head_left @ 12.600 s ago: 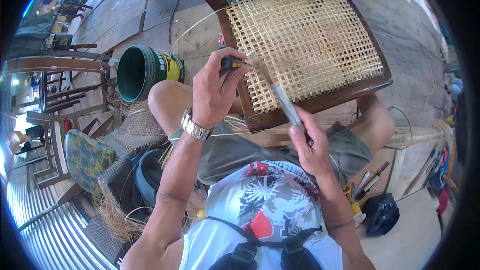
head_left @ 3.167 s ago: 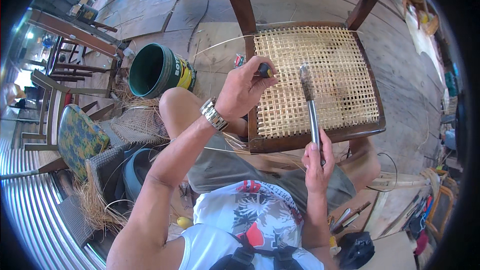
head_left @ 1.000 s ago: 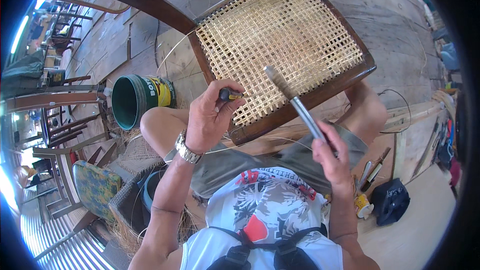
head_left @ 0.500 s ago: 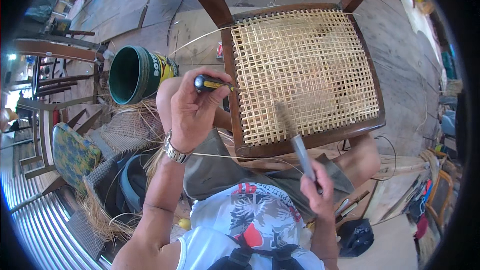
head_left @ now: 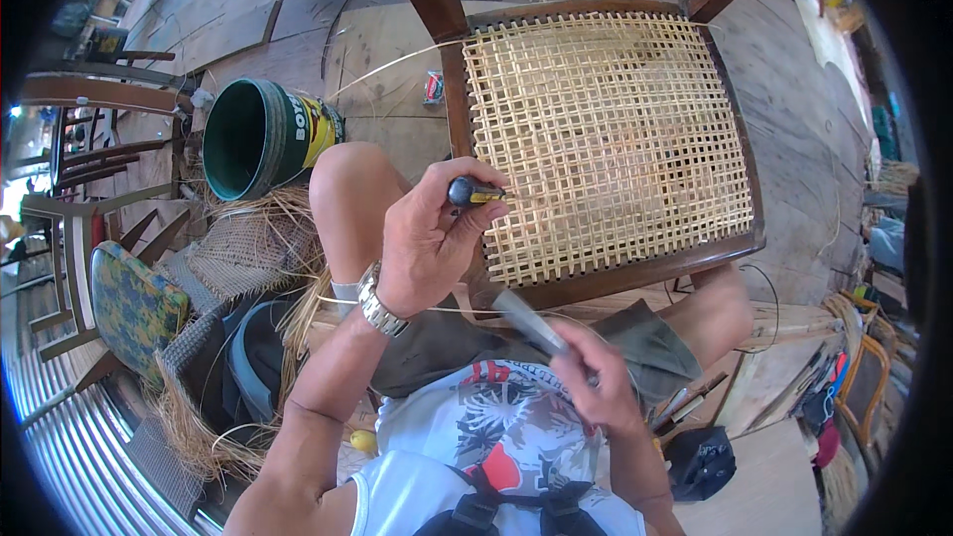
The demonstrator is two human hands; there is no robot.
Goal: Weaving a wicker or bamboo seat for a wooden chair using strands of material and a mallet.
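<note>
Steady grip at the edge

The left hand [head_left: 429, 243] curls tightly around a dark-handled tool [head_left: 463, 192] by the left edge of the woven seat [head_left: 615, 129] ahead; the right hand [head_left: 594, 377] wraps a metal bar [head_left: 528, 321]. A firm, steady tool seems best.

Pale light makes most of the view bright. White glare glows at the left edge, and the wavy silver metal sheet [head_left: 74, 427] shines in stripes. Inside, the round green plastic bucket [head_left: 280, 139] is dark. The bare right hand [head_left: 599, 375] and its long grey metal tool [head_left: 529, 322] are smeary — blurry. The woven pale cane chair seat [head_left: 615, 139] looks clearer. Edges bend — the corners are black.
</note>
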